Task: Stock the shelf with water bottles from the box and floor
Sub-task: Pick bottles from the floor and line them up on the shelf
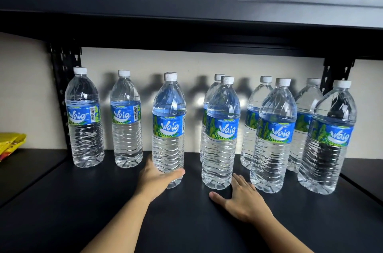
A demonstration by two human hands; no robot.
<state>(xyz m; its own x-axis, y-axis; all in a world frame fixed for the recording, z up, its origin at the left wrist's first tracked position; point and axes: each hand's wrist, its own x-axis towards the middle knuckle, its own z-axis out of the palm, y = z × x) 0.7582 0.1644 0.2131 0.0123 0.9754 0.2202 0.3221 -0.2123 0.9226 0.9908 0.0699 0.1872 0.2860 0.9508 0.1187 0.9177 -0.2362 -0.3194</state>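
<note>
Black shelf already holds ten upright water bottles, front space unfilled; left hand fingers wrap one bottle's base, right hand lies spread, empty.

Looking down from the head camera, I've got both of my arms in shot and they're bare all the way to the bottom edge, no sleeves, no cuffs. Left hand is bare too, no glove, no ring that I can make out, no watch or band at the wrist. Right hand is the same story: ungloved, plain fingers, short nails as far as I can tell, wrist clear of any strap or bracelet
</note>
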